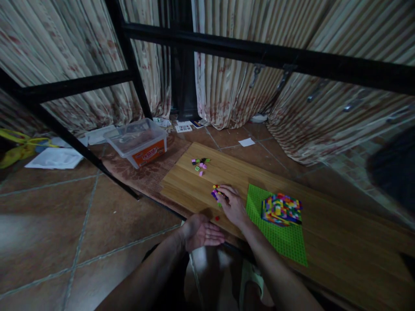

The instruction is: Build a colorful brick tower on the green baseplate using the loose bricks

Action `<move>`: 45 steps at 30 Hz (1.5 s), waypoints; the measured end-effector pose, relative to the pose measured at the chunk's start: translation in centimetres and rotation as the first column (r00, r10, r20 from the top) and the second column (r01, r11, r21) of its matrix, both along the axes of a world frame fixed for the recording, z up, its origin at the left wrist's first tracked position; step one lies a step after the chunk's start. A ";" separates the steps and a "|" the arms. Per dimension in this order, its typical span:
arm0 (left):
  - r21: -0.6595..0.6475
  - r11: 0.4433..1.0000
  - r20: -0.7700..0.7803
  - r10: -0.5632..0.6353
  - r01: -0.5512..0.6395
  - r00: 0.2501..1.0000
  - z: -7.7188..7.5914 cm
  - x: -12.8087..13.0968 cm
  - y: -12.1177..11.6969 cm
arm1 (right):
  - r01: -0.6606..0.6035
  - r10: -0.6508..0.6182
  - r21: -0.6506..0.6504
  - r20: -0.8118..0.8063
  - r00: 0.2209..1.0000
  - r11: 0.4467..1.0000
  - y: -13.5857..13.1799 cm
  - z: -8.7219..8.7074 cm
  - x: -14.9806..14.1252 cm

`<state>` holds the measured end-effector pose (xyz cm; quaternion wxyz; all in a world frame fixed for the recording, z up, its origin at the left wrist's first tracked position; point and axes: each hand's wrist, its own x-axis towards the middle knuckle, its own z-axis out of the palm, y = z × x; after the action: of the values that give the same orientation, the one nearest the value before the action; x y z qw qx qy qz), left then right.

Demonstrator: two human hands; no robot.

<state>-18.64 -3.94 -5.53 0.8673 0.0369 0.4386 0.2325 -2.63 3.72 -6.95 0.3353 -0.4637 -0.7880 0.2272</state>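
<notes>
My left hand (201, 233) is open, palm up and fingers stretched, at the near edge of the wooden board (177, 183). Over a small cluster of toy bricks (214, 194) in yellow, purple, red and green lies my right hand (232, 209), its fingers apart and touching or just above them. Between the two hands a red brick (217, 218) rests close to the board's edge. Farther back is a loose group of pink, black and green bricks (202, 166). To the right, a multicoloured brick structure (280, 209) stands on a green baseplate (288, 246).
A clear plastic box (119, 144) with an orange label sits on a brown mat (129, 175) at the left. Dark metal bars (227, 43) cross in front of striped curtains (233, 90). Papers (246, 142) lie on the tiled floor (52, 216).
</notes>
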 end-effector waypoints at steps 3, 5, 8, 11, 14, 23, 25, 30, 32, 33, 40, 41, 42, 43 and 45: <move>0.000 0.994 0.117 -0.107 0.108 0.987 -0.8 -1.0 1.1 | -0.017 0.017 0.009 -0.002 1.000 1.000 -1.2 0.3 0.2; 0.026 0.990 0.206 -0.142 0.140 0.968 -1.5 -1.6 1.5 | -0.016 0.016 0.003 -0.007 1.000 1.000 -1.9 0.5 0.3; 0.066 0.988 0.276 -0.153 0.140 0.949 -2.5 -1.9 1.5 | 0.000 -0.001 -0.020 -0.006 1.000 1.000 -2.8 0.7 0.3; 0.107 0.984 0.306 -0.169 0.143 0.937 -2.9 -2.0 1.3 | 0.030 -0.030 -0.040 0.008 1.000 0.999 -3.6 0.7 0.1; 0.136 0.975 0.296 -0.211 0.178 0.931 -2.7 -2.0 1.2 | 0.110 -0.110 -0.026 0.019 0.994 0.994 -4.4 0.6 0.2; 0.142 0.958 0.154 -0.269 0.248 0.951 -0.8 -1.7 1.1 | 0.128 -0.136 0.048 0.214 0.967 0.991 -4.6 0.7 -1.0; 0.144 0.967 0.166 -0.234 0.212 0.958 -0.6 -1.5 0.9 | 0.101 -0.114 0.064 0.247 0.962 0.993 -3.9 0.7 -1.7; 0.116 0.982 0.147 -0.168 0.152 0.975 -0.1 -1.2 0.5 | 0.087 -0.118 0.112 0.303 0.946 0.990 -1.5 0.3 -2.4; 0.110 0.984 0.114 -0.150 0.137 0.982 0.1 -1.0 0.4 | 0.087 -0.124 0.130 0.313 0.942 0.988 -0.4 0.2 -2.3; 0.108 0.985 0.102 -0.143 0.132 0.984 0.1 -1.0 0.4 | 0.084 -0.124 0.139 0.316 0.940 0.987 0.0 0.2 -2.3; 0.135 0.979 0.027 -0.158 0.153 0.987 0.2 -0.7 0.1 | 0.045 -0.111 0.167 0.411 0.905 0.985 2.2 0.3 -2.4; 0.148 0.976 0.008 -0.160 0.157 0.987 0.2 -0.6 0.0 | 0.042 -0.111 0.167 0.429 0.896 0.985 2.4 0.4 -2.4; 0.163 0.973 -0.016 -0.162 0.162 0.987 0.2 -0.6 -0.1 | 0.040 -0.111 0.165 0.445 0.888 0.985 2.5 0.4 -2.4; 0.179 0.969 -0.044 -0.163 0.168 0.986 0.3 -0.5 -0.2 | 0.041 -0.112 0.164 0.458 0.882 0.986 2.6 0.5 -2.4; 0.220 0.958 -0.098 -0.165 0.184 0.981 0.6 -0.5 -0.4 | 0.046 -0.119 0.160 0.481 0.868 0.986 2.8 0.6 -2.4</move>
<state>-19.12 -4.39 -4.89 0.8565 0.1839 0.4379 0.2022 -5.05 6.50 -6.35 0.1668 -0.5142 -0.8407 0.0309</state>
